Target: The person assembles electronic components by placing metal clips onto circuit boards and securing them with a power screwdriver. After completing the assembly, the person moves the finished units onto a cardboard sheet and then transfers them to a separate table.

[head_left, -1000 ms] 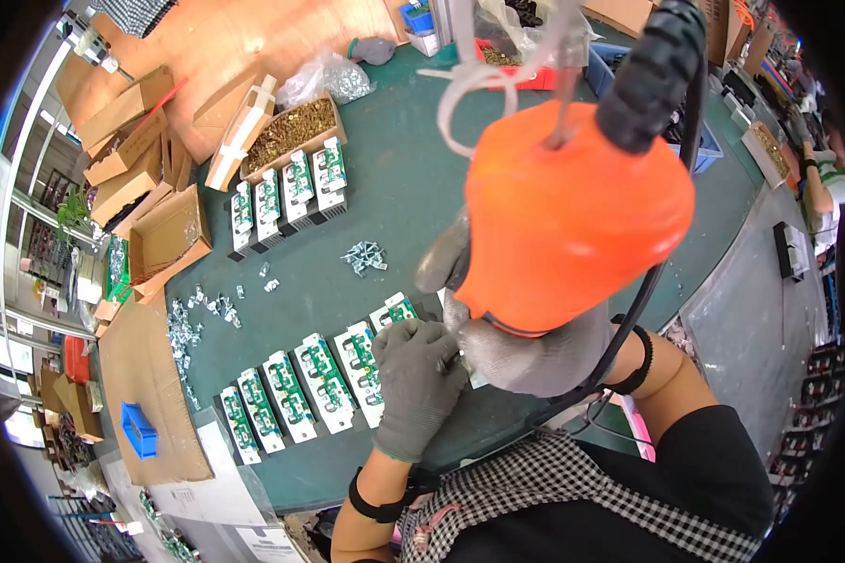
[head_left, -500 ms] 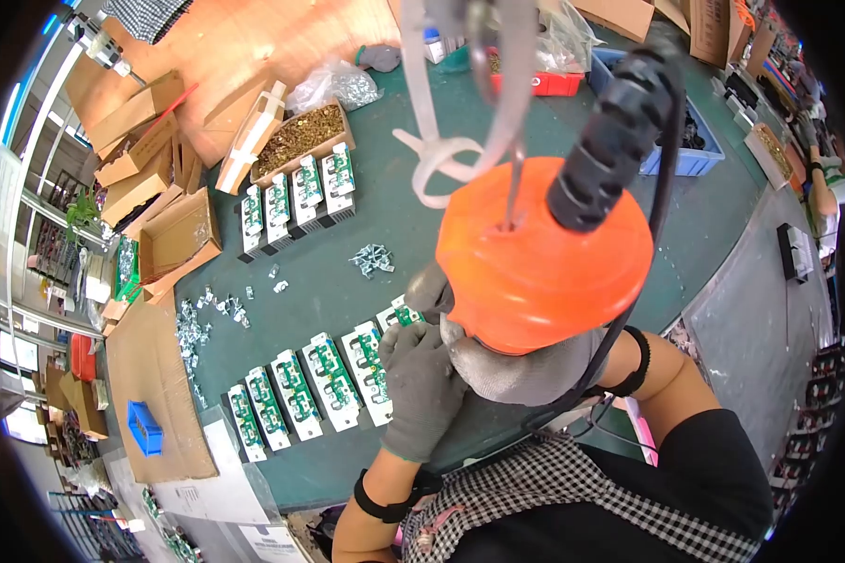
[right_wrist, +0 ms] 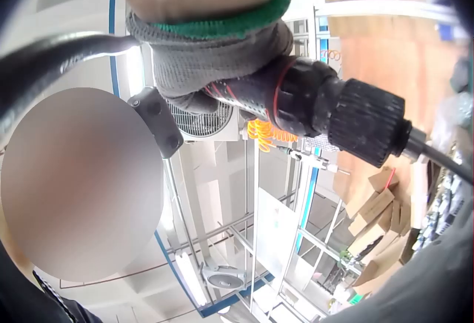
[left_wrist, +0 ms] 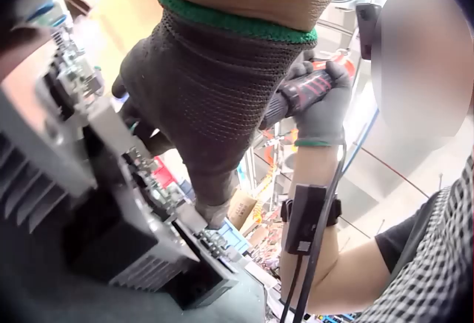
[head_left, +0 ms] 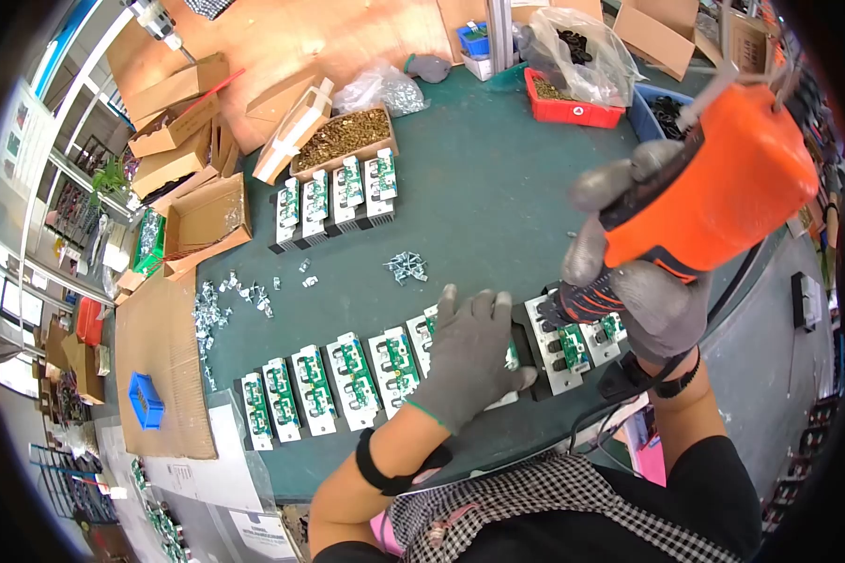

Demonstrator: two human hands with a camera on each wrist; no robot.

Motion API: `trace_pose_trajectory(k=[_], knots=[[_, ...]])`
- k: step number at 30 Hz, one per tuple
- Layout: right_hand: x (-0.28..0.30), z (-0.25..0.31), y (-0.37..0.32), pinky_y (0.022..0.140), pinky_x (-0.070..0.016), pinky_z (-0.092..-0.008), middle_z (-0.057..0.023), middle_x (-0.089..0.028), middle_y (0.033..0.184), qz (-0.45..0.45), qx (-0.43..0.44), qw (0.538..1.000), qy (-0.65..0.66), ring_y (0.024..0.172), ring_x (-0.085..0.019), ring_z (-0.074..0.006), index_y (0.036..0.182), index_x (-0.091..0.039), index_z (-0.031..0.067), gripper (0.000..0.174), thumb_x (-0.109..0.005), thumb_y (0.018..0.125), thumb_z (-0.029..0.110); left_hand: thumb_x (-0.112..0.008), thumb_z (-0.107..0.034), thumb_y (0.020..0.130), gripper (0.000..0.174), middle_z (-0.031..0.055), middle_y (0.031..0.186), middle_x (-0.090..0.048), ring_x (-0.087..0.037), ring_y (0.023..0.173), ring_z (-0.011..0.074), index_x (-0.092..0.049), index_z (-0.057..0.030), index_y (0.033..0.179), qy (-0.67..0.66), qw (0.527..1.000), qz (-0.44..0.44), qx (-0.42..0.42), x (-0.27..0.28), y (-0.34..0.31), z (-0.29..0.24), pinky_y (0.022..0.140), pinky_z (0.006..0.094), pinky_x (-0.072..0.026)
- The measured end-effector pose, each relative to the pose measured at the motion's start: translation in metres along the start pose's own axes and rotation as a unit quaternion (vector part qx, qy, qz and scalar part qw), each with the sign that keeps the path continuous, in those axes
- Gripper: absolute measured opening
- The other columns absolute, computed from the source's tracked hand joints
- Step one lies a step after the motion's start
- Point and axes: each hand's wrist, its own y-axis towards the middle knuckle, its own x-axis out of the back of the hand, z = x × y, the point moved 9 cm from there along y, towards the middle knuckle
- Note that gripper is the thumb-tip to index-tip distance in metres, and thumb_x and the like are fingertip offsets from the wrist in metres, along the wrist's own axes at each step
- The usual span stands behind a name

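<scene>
My gloved left hand (head_left: 469, 361) lies over green circuit boards on heatsinks, in the front row on the table. Its fingers are spread and extended, the thumb out to the right; in the left wrist view, the fingers (left_wrist: 215, 215) reach down onto the boards. Much of the unit beneath is hidden by the palm. With my gloved right hand (head_left: 662, 300) I grip an orange and black electric screwdriver (head_left: 732, 183), tilted above the right end of the row. In the right wrist view, its black nose (right_wrist: 363, 119) and metal bit (right_wrist: 426, 149) show.
Several heatsink units (head_left: 333, 202) with boards stand farther back, before a carton of brass-coloured parts (head_left: 347, 136). Small metal clips (head_left: 407, 267) lie in a pile mid-table, others scattered at left. A red bin (head_left: 573, 111) stands at the back; a screwdriver cable (head_left: 737, 281) trails at right.
The right hand and screwdriver have moved right and tilted, away from the left hand, uncovering units at the row's right. The left hand has spread its fingers. The head view has shifted.
</scene>
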Motion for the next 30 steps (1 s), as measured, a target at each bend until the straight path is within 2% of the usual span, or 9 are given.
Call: trace_pose_trajectory(k=[4, 6, 8, 11, 14, 18, 20, 23, 30], knots=[[0.016, -0.001, -0.002, 0.063, -0.0570, -0.0305, -0.0189, -0.060, 0.112, -0.017, -0.006, 1.000, 0.020, 0.073, -0.066, -0.0186, 0.128, -0.040, 0.0039, 0.067, -0.073, 0.070, 0.006, -0.074, -0.054, 0.069, 0.074, 0.0140, 0.124, -0.055, -0.054, 0.115, 0.0286, -0.055, -0.0115, 0.126, 0.046, 0.998, -0.036, 0.001, 0.029, 0.005, 0.047, 0.104, 0.0465, -0.0352], [0.021, -0.001, -0.002, 0.062, -0.0571, -0.0305, -0.0186, -0.060, 0.112, -0.021, -0.006, 1.000, 0.022, 0.073, -0.066, -0.0183, 0.127, -0.040, 0.0044, 0.067, -0.073, 0.070, 0.007, -0.072, -0.049, 0.075, 0.051, 0.0118, 0.111, -0.063, -0.061, 0.104, 0.0282, -0.066, -0.0140, 0.111, 0.044, 0.982, 0.009, 0.184, 0.039, 0.017, 0.115, 0.092, 0.0421, -0.0459], [0.023, -0.001, 0.000, 0.062, -0.0572, -0.0307, -0.0187, -0.060, 0.111, -0.013, 0.000, 1.000, 0.024, 0.073, -0.067, -0.0185, 0.127, -0.040, 0.0044, 0.067, -0.074, 0.070, 0.007, -0.069, -0.042, 0.082, 0.033, 0.0090, 0.101, -0.067, -0.064, 0.095, 0.0281, -0.070, -0.0126, 0.098, 0.081, 0.956, 0.071, 0.275, 0.040, 0.017, 0.147, 0.084, 0.0391, -0.0494], [0.023, -0.002, 0.003, 0.061, -0.0574, -0.0309, -0.0189, -0.059, 0.110, 0.008, 0.012, 1.000, 0.019, 0.073, -0.067, -0.0192, 0.127, -0.039, 0.0039, 0.067, -0.074, 0.070, 0.008, -0.064, -0.039, 0.086, 0.027, 0.0088, 0.102, -0.069, -0.065, 0.097, 0.0253, -0.070, -0.0139, 0.096, 0.103, 0.928, 0.136, 0.332, 0.003, 0.028, 0.177, 0.084, 0.0382, -0.0505], [0.025, -0.001, 0.004, 0.061, -0.0574, -0.0312, -0.0192, -0.059, 0.110, 0.000, 0.013, 1.000, 0.014, 0.073, -0.067, -0.0200, 0.127, -0.039, 0.0035, 0.066, -0.072, 0.070, 0.007, -0.062, -0.038, 0.087, 0.028, 0.0088, 0.105, -0.069, -0.065, 0.098, 0.0268, -0.070, -0.0136, 0.099, 0.058, 0.954, 0.065, 0.287, -0.001, 0.029, 0.175, 0.084, 0.0377, -0.0506], [0.029, 0.004, 0.009, 0.062, -0.0576, -0.0323, -0.0201, -0.058, 0.112, -0.023, -0.002, 0.999, 0.030, 0.075, -0.067, -0.0213, 0.129, -0.038, 0.0032, 0.065, -0.069, 0.071, 0.007, -0.066, -0.033, 0.087, 0.033, 0.0066, 0.097, -0.069, -0.064, 0.093, 0.0183, -0.067, -0.0084, 0.109, -0.117, 0.958, 0.062, 0.254, 0.005, 0.025, 0.153, 0.082, 0.0329, -0.0491], [0.031, 0.007, 0.009, 0.062, -0.0577, -0.0325, -0.0202, -0.057, 0.112, -0.021, 0.009, 0.998, 0.065, 0.075, -0.067, -0.0215, 0.129, -0.038, 0.0032, 0.065, -0.068, 0.072, 0.007, -0.065, -0.029, 0.088, 0.036, 0.0042, 0.098, -0.068, -0.062, 0.092, 0.0116, -0.066, -0.0038, 0.113, -0.300, 0.922, 0.067, 0.234, 0.004, 0.021, 0.130, 0.081, 0.0287, -0.0482], [0.037, 0.015, 0.009, 0.062, -0.0577, -0.0328, -0.0203, -0.057, 0.113, -0.012, 0.032, 0.991, 0.126, 0.075, -0.067, -0.0217, 0.130, -0.038, 0.0032, 0.065, -0.068, 0.072, 0.007, -0.063, -0.026, 0.091, 0.035, 0.0014, 0.100, -0.064, -0.055, 0.092, 0.0069, -0.064, 0.0016, 0.113, -0.508, 0.853, 0.045, 0.108, 0.012, 0.018, 0.076, 0.082, 0.0248, -0.0458], [0.044, 0.025, 0.008, 0.063, -0.0577, -0.0335, -0.0205, -0.057, 0.114, -0.004, 0.061, 0.983, 0.175, 0.076, -0.067, -0.0222, 0.131, -0.037, 0.0031, 0.065, -0.067, 0.074, 0.008, -0.063, -0.026, 0.091, 0.038, 0.0007, 0.105, -0.064, -0.055, 0.098, 0.0096, -0.061, -0.0012, 0.120, -0.614, 0.781, 0.081, 0.083, 0.009, 0.009, 0.032, 0.090, 0.0276, -0.0430]])
